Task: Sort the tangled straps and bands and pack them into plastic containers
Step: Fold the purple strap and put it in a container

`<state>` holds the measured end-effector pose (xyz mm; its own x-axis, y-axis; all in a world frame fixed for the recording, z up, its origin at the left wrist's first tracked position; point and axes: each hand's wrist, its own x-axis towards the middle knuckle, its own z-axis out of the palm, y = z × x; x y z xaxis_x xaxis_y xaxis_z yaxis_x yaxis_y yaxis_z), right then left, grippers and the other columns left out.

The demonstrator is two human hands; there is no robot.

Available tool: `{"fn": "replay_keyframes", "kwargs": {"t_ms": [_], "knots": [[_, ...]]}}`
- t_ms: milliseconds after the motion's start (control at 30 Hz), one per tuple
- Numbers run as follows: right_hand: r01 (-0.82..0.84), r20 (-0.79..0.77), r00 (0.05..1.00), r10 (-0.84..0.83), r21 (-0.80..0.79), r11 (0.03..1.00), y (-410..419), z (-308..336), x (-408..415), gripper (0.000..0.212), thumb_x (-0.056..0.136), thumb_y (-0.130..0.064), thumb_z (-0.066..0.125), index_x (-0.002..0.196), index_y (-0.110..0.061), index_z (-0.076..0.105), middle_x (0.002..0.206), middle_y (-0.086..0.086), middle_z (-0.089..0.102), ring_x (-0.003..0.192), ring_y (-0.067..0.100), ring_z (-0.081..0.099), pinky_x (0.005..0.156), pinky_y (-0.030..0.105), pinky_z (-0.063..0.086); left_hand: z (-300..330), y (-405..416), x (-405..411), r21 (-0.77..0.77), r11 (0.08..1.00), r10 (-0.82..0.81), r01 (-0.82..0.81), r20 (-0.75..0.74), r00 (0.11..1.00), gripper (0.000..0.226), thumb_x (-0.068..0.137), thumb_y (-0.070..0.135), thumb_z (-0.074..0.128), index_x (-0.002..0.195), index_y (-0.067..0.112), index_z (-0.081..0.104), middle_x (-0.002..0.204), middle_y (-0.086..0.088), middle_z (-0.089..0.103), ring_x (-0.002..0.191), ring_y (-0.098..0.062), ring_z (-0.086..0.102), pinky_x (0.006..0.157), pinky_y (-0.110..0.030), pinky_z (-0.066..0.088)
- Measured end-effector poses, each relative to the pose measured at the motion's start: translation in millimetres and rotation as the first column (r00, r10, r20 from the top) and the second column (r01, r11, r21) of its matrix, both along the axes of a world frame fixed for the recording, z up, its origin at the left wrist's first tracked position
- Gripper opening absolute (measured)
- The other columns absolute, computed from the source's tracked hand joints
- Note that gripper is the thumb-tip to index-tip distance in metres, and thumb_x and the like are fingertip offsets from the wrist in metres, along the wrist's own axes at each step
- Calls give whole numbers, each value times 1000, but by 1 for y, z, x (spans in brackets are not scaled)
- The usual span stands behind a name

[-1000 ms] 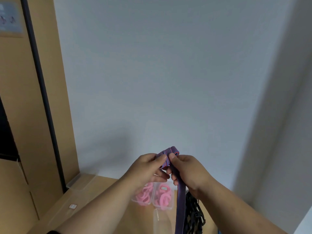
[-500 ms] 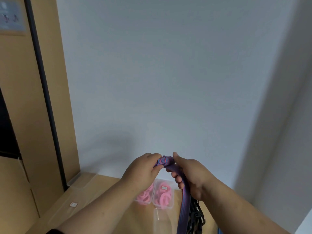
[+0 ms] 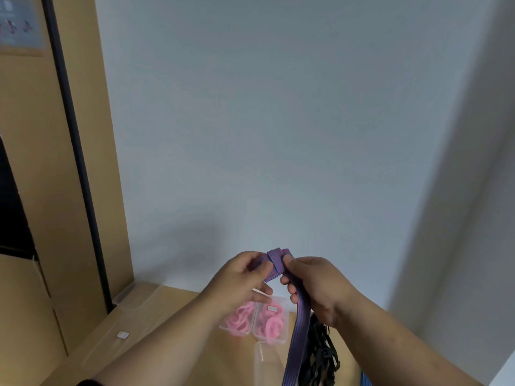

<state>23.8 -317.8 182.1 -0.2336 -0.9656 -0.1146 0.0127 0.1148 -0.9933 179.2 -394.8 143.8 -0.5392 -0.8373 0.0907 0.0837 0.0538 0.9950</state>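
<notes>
A: Strap status?

B: Purple strap [image 3: 274,263], fine red/blue stripes, flat woven webbing. Top end is folded into a small loop, held up in front of the wall, above the counter. Tail hangs straight down past the bottom edge.

A: Grip?

B: Both clamped on it. Left hand [image 3: 239,280] pinches the folded end from the left, thumb on the front face. Right hand [image 3: 312,285] has its fingers curled round the strap just below the fold; the tail runs down through that palm.

A: What's below?

B: Tan counter [image 3: 178,330]. Two clear plastic containers [image 3: 269,324] side by side, pink bands [image 3: 242,320] in both. Another clear container [image 3: 264,363] just in front of them, contents hard to tell. Black tangled straps [image 3: 320,349] piled right of the hanging tail.

A: Room?

B: Plain white wall [image 3: 278,121] behind, tan panel [image 3: 30,162] with a black vertical strip at left.
</notes>
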Motion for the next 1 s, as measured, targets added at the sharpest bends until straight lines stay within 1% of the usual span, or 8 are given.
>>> {"fn": "replay_keyframes", "kwargs": {"t_ms": [200,333,467,567,767,833,933,1000], "knots": [[-12,26,1000,12,17,1000,-3,-7,1,27,100,-20,61,92,4,70,70,10,62,54,18,60,82,45,49,2,-7,-3,-105,990,90,-93,-37,995,10,88,7,74,97,10,71,82,-11,69,72,-23,70,69,-35,59],[-3,52,999,0,43,999,-2,-5,3,27,100,-14,61,101,12,68,66,8,60,51,14,53,62,31,55,-1,-10,-5,-359,900,268,-246,12,963,13,85,14,76,91,24,71,84,-1,70,73,-19,68,67,-35,60],[10,-12,1000,-9,51,999,-1,-2,5,24,100,-9,57,97,12,69,65,8,60,49,15,47,44,24,43,-4,-11,-6,-745,640,417,-185,135,899,20,84,22,75,103,25,70,93,11,64,85,-6,58,77,-24,48],[6,-4,1000,-5,75,997,1,-2,5,26,100,-13,56,93,6,71,67,8,60,50,15,46,44,24,39,-6,-14,-3,-844,529,446,-87,189,875,26,88,19,71,114,21,69,100,9,57,77,-2,49,72,-15,38],[9,79,997,-18,112,994,1,-4,5,43,99,-40,60,86,-1,71,64,6,56,49,16,44,43,25,38,-11,-17,0,-943,324,421,77,216,881,28,87,13,59,112,24,65,103,6,58,93,-18,57,75,-32,53],[38,53,998,-43,91,995,1,-6,4,40,98,-36,62,79,-2,68,62,7,55,47,17,42,43,25,38,-13,-17,1,-927,365,371,86,229,900,31,89,15,61,118,24,65,110,9,56,99,-13,57,82,-27,51],[82,15,996,-83,33,996,1,-5,0,37,99,-31,62,74,-4,64,64,9,55,46,17,41,43,26,38,-16,-13,4,-792,609,232,40,226,946,36,89,32,66,125,29,60,118,25,47,105,-3,57,89,-17,48],[94,-5,996,-93,14,996,1,-4,-1,37,100,-31,61,76,-3,64,65,9,56,46,18,41,44,25,38,-15,-6,2,-674,737,174,-38,135,975,33,90,26,70,119,37,60,118,25,51,103,-5,60,85,-20,53]]}}
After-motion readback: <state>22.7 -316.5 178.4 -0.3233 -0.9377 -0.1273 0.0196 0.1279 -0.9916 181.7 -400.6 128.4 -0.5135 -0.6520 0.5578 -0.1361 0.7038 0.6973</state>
